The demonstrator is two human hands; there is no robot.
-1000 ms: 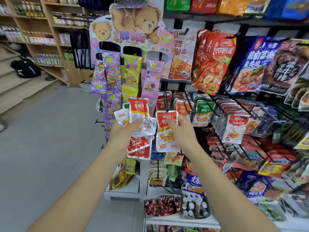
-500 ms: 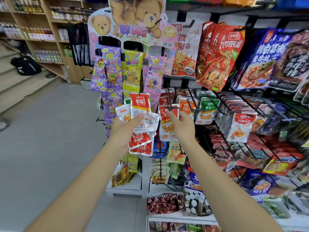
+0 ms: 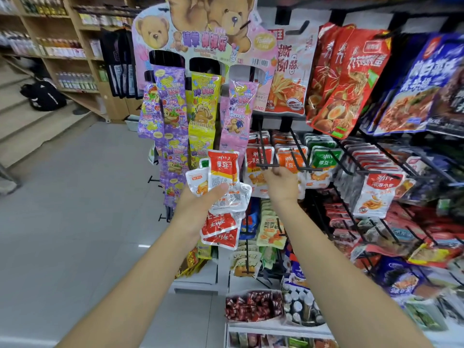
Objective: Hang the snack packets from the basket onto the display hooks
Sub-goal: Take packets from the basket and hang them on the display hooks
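**Bright, flat shop light, smeared edges**

You get bright, even light with hardly any shadow. The grey floor (image 3: 75, 209) carries a pale sheen and one small glint. The clear-film packets (image 3: 233, 199) in your left hand (image 3: 195, 204) catch glare. At the right edge the big bags (image 3: 426, 91) smear with blur; at the left the wooden shelves (image 3: 82, 46) bow and go soft.

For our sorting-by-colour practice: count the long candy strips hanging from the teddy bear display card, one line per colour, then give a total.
Purple strips: 2
Yellow strip: 1
Pink strip: 1
Total: 4
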